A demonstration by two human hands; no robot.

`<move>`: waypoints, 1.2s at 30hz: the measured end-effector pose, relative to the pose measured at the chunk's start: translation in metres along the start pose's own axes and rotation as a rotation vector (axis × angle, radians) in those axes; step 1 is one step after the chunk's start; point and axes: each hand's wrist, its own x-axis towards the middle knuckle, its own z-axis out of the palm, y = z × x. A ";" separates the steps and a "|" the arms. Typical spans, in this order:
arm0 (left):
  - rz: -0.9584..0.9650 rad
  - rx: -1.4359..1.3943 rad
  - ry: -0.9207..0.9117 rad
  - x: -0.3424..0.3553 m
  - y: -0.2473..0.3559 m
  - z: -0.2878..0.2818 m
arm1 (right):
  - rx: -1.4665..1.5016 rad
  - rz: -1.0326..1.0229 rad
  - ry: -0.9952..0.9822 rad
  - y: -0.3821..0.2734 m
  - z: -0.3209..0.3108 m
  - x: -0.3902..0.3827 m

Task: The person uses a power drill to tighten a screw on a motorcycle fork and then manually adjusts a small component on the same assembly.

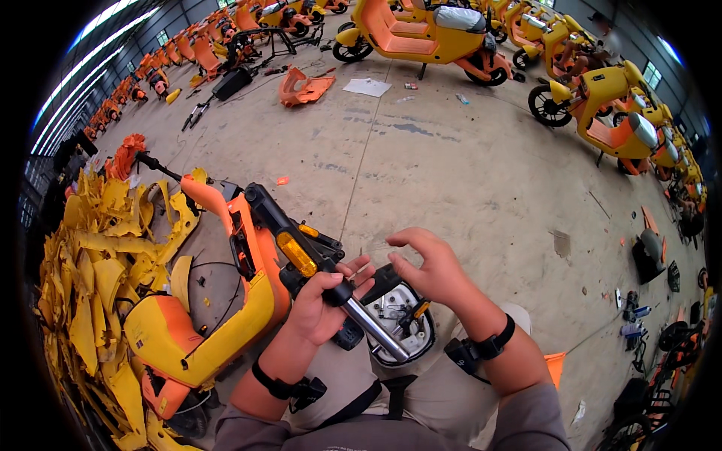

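Note:
My left hand (314, 307) is wrapped round a scooter fork leg (380, 331), a black tube with a bare chrome end pointing down toward my lap. An amber reflector (297, 254) is fixed to its black upper part. To the right, my right hand (430, 263) is raised with thumb and forefinger apart and nothing visible between them. Below the hands lies a white, dark-rimmed shell (430, 344) holding small screws and black and amber parts. A partly stripped yellow and orange scooter body (259, 301) rests just left of my left arm.
Broken yellow panels (98, 293) are heaped at the far left. An orange panel (304, 89) and a white sheet (367, 87) lie on the floor ahead. Whole scooters (421, 37) stand beyond, more at right (602, 113). Cans (633, 329) and dark parts lie at right.

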 end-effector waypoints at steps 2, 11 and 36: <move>-0.015 0.002 -0.045 0.002 -0.002 0.001 | -0.008 -0.314 -0.025 -0.008 -0.001 -0.003; 0.002 0.033 -0.022 0.013 -0.009 -0.001 | -0.191 -0.336 -0.008 -0.013 0.027 -0.010; -0.218 0.228 0.059 0.012 -0.018 -0.002 | 0.593 0.223 -0.073 -0.022 -0.004 -0.016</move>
